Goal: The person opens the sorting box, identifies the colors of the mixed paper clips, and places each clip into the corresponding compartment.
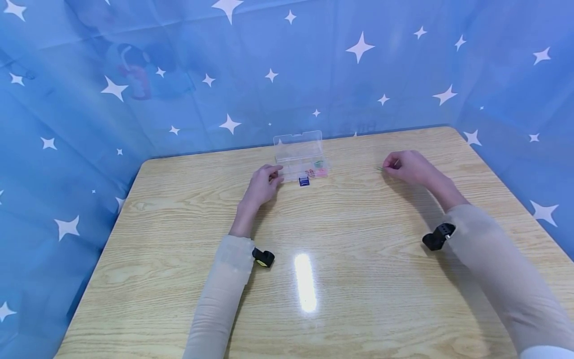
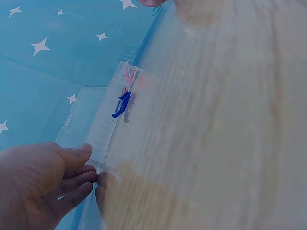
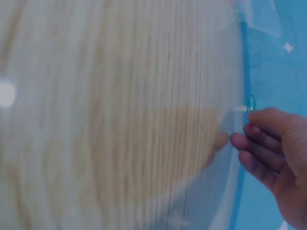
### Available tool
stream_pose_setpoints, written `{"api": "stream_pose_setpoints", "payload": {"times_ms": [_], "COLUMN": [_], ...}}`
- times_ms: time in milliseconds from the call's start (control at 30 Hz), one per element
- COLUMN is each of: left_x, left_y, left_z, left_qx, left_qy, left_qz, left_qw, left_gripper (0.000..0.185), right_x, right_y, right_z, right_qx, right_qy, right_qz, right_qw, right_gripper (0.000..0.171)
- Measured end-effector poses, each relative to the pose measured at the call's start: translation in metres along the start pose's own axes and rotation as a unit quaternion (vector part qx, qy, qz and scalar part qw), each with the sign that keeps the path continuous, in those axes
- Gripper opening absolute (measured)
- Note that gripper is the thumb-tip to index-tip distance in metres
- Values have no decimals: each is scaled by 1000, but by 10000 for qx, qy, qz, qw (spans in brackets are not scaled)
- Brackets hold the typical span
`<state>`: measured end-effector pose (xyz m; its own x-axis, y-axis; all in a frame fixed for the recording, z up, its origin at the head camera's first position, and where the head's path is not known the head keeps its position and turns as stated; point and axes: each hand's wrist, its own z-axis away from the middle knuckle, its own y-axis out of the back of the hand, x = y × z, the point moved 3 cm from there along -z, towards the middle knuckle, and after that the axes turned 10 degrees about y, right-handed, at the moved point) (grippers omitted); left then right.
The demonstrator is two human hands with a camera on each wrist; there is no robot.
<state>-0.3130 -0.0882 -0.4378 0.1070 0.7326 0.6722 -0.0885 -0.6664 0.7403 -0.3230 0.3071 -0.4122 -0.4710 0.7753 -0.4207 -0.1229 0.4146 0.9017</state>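
Observation:
A small clear plastic box [image 1: 291, 172] with its lid [image 1: 299, 146] raised stands near the table's back edge. My left hand [image 1: 263, 183] holds the left end of it, thumb and fingertips at the corner. Red and pink clips [image 1: 316, 172] and a green clip [image 1: 319, 163] lie in its right-hand part. At the front wall sits a small dark blue piece [image 2: 123, 104], with a gap through its middle. Off to the right, my right hand [image 1: 405, 167] pinches a green paper clip [image 3: 251, 102] between thumb and fingertips, above the table.
The wood-grain table [image 1: 350, 279] reaches back to a blue curtain [image 1: 188, 45] with white stars, which also hangs along both sides. A small black camera sits on each wrist, the left camera [image 1: 263, 257] and the right camera [image 1: 438, 237]. A bright reflection lies on the tabletop.

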Motion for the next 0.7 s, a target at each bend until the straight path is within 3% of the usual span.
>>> {"api": "stream_pose_setpoints", "payload": {"times_ms": [700], "left_x": [0], "left_y": [0], "left_z": [1], "left_qx": [35], "left_qy": [15], "left_qz": [27], "left_qw": [10000], "left_gripper": [39], "right_x": [-29], "right_y": [-26], "right_z": [-36], "right_qx": [-119], "right_qy": [285], "right_qz": [-570], "right_qw": [9979], "right_gripper": [10]}}
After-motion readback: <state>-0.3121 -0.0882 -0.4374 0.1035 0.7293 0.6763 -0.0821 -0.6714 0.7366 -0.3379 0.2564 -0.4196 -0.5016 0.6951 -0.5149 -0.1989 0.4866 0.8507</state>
